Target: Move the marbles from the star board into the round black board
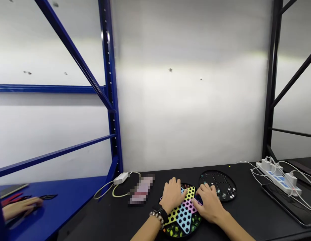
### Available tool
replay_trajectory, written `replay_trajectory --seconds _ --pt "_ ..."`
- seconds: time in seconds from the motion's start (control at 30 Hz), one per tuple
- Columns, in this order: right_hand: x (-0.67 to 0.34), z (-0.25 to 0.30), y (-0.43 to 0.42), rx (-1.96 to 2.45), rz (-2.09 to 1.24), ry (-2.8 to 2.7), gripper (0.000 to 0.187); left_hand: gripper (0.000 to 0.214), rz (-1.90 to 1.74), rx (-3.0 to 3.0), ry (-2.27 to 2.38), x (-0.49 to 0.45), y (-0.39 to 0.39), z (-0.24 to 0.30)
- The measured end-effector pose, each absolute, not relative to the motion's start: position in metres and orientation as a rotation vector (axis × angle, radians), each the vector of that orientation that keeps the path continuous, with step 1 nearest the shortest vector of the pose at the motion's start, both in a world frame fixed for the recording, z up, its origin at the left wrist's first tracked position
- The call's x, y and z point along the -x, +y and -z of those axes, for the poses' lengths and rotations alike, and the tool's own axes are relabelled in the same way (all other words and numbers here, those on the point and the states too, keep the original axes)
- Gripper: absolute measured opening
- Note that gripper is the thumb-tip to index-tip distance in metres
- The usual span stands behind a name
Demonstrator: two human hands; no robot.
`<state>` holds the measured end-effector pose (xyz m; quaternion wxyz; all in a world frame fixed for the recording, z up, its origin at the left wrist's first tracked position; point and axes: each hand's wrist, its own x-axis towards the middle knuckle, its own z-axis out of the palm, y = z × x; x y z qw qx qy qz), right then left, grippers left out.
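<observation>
A round Chinese checkers board (184,218) lies on the black table below me, its star-shaped face coloured yellow, blue and pink with black holes. Green, yellow and orange marbles (173,231) fill the black spaces between the star's points. My left hand (173,194) rests over the upper left of the board, fingers stretched out, thumb apart on the star; a watch and beaded bracelet circle that wrist. At the right side of the board, my right hand (209,203) has its fingers apart and bent over the rim, thumb on the star. Fingers hide parts of the board.
A round black lid or tray (227,182) with small clear and white pieces lies behind my right hand. A pixelated phone-like object (142,190), white adapter (121,178), power strip (279,179) and tablet (291,204) lie around. At far left, another person's hand (22,206) is near pliers.
</observation>
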<state>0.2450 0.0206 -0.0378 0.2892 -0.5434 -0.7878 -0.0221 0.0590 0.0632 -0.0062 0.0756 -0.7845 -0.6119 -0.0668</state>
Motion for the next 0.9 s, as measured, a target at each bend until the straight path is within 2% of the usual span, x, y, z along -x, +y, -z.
replay_trajectory --seconds 0.3,0.53,0.77,0.9 --pt "-0.228 0.041 0.008 1.493 -0.013 -2.115 0.025 0.046 0.161 2.453 -1.867 -0.058 0.068 0.0" --pt "-0.222 0.052 0.001 1.42 -0.091 -2.129 0.034 0.05 0.129 2.663 -1.896 -0.051 0.085 -0.01" --pt "-0.181 0.093 0.001 1.46 -0.124 -2.083 0.064 0.052 0.075 2.584 -1.785 -0.075 0.076 -0.009" --pt "-0.165 0.101 -0.002 1.474 -0.138 -2.011 0.055 0.056 0.12 2.457 -1.739 -0.095 0.065 0.002"
